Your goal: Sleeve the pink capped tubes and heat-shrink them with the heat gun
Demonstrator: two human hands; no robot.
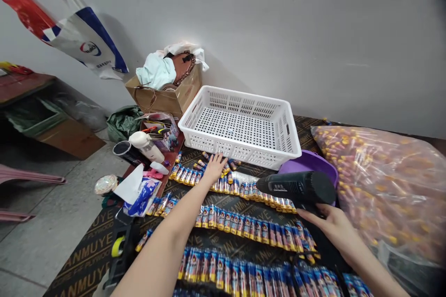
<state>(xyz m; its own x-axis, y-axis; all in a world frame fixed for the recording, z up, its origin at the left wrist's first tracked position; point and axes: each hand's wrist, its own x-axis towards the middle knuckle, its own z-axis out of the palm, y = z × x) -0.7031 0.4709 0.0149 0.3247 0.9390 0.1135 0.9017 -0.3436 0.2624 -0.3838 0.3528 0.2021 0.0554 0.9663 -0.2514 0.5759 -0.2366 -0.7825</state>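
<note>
My left hand (215, 168) reaches forward with its fingers spread, lying on small wrapped tubes (225, 186) in blue, pink and yellow at the far row. My right hand (325, 222) is closed round the handle of a black hair dryer (296, 185). The dryer's barrel points left along the far row, just above the tubes. Nearer to me, more rows of the same tubes (244, 227) stretch across the dark printed plywood table (205, 239). My left forearm hides part of these rows.
Behind the tubes stands a white perforated crate (240, 153). A purple basin (313, 162) sits behind the dryer, and a large clear bag of pink and yellow pieces (383, 185) lies at right. On the left are a white bottle (146, 146), a tape dispenser (120, 250) and a tissue pack (139, 197).
</note>
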